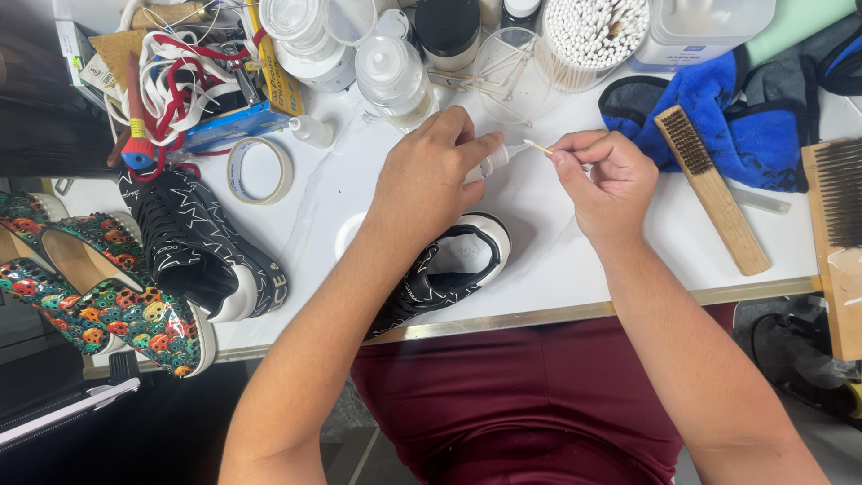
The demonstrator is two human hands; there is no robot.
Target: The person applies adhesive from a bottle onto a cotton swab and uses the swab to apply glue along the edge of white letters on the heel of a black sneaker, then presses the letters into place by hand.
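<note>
Your left hand (429, 175) sits just above the middle of the frame, fingers curled around a small white squeeze bottle (495, 160). The bottle's long axis runs nearly level, and its nozzle points toward the right of the frame. Your right hand (611, 180) is just right of centre, thumb and forefinger pinching a thin wooden stick (539, 146). The stick lies almost in line with the bottle, tilted slightly, its free end pointing left at the nozzle. The two tips look as if they touch, though it is hard to be sure at this size.

Below your left hand a black sneaker with a white star pattern (449, 269) rests on the white table (557, 260), partly hidden by your forearm. A matching black sneaker (202, 247) lies at centre left beside a roll of tape (259, 170). A wooden brush (709, 189) lies at the right, a tub of cotton swabs (588, 36) at the top.
</note>
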